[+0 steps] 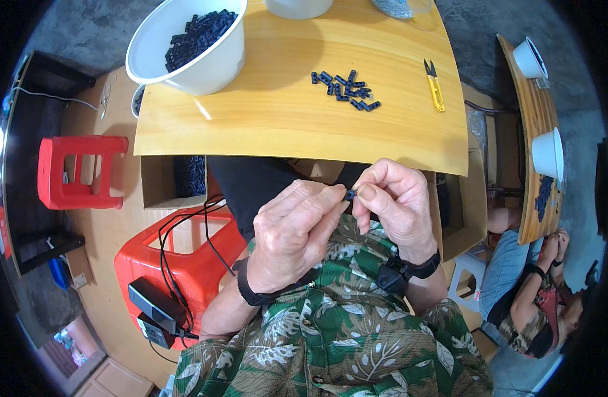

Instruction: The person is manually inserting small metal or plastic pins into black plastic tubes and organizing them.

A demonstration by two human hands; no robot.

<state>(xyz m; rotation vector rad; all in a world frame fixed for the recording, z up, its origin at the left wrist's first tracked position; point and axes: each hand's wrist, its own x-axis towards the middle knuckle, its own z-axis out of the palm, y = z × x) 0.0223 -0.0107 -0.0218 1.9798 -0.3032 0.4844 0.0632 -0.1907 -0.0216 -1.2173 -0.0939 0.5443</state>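
Just off the table's near edge, over my lap, both hands meet at one small dark plastic piece (pixel 349 194). My left hand (pixel 297 215) pinches it from the left between thumb and fingers. From the right, the thumb and forefinger of my right hand (pixel 398 202) close on it too; the fingertips hide most of it. A loose pile of similar dark pieces (pixel 347 89) lies on the wooden table (pixel 277 132) ahead of my hands. Many more fill a white bowl (pixel 214 76) at the table's far left.
Yellow-handled thread snips (pixel 435 86) lie at the table's right. Below the table stand cardboard boxes (pixel 466 231) on either side. A red stool (pixel 178 264) at my left carries black cables and adapters (pixel 157 304). Another person (pixel 532 304) sits at a second table (pixel 542 126).
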